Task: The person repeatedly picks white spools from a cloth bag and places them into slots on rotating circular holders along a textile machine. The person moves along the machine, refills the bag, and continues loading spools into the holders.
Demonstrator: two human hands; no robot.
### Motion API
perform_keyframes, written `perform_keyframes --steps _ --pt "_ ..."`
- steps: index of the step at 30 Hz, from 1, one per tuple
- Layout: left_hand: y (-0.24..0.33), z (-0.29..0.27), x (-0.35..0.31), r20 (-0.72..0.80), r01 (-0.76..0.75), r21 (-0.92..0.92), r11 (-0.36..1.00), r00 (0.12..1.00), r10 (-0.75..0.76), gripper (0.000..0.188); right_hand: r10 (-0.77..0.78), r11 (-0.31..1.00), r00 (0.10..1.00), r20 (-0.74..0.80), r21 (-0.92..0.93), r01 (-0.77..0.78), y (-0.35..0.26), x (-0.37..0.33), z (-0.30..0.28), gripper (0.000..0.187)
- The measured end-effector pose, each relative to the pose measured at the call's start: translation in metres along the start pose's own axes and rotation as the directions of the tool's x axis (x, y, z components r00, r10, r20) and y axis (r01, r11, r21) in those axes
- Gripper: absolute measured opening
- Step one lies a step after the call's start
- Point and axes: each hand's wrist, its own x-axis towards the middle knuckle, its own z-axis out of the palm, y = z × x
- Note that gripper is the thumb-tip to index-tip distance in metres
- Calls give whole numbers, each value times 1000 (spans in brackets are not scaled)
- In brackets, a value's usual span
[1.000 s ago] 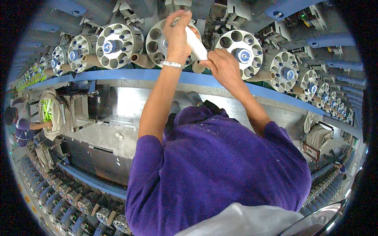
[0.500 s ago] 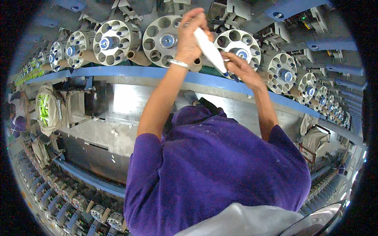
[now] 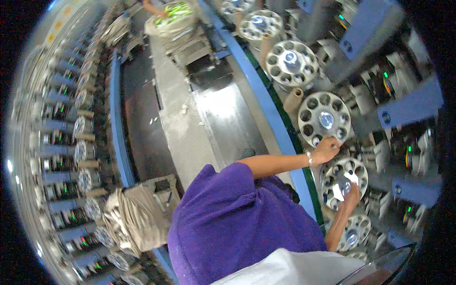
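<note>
My left hand (image 3: 326, 150) is closed at the near lower rim of a round, pale magazine wheel (image 3: 307, 115) with a ring of holes and a blue hub. Its fingertips are pinched together, and whatever they hold is too small to make out. One wheel further down, my right hand (image 3: 350, 196) curls over the face of a second magazine wheel (image 3: 364, 176). White yarn shows at its fingers, apparently a yarn bobbin (image 3: 338, 192), blurred and partly covered by the hand. Dark bobbin tips sit in several holes of that wheel.
A blue rail (image 3: 266, 102) runs along the machine beside me. A brown paper cone (image 3: 293, 99) stands between wheels. Behind me is a cart with a beige cloth sack (image 3: 137, 221); another sack (image 3: 178, 29) holds green bobbins, with another person's arm (image 3: 153, 7) at it.
My view has swung round, and the machine row now stands at the right. My left hand has left the white bobbin and gone to a wheel's rim; white yarn is now at my right hand.
</note>
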Motion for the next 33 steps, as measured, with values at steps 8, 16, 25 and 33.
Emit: perform_keyframes --steps 8,16,25,33 --pt "-72 -157 -108 -520 335 28 942 810 -273 13 -516 501 769 377 -595 629 40 84 -65 30" --pt "-81 -247 -242 -746 381 -73 922 593 -304 18 -698 -368 542 469 -883 290 -44 31 67 69" --pt "-46 -430 -590 -994 389 -94 917 -95 -62 11 -39 360 -186 982 188 914 138 -326 395 35" --pt "-27 -492 -1003 -840 845 -527 90 -534 96 19 221 691 -844 488 533 489 197 -769 454 22"
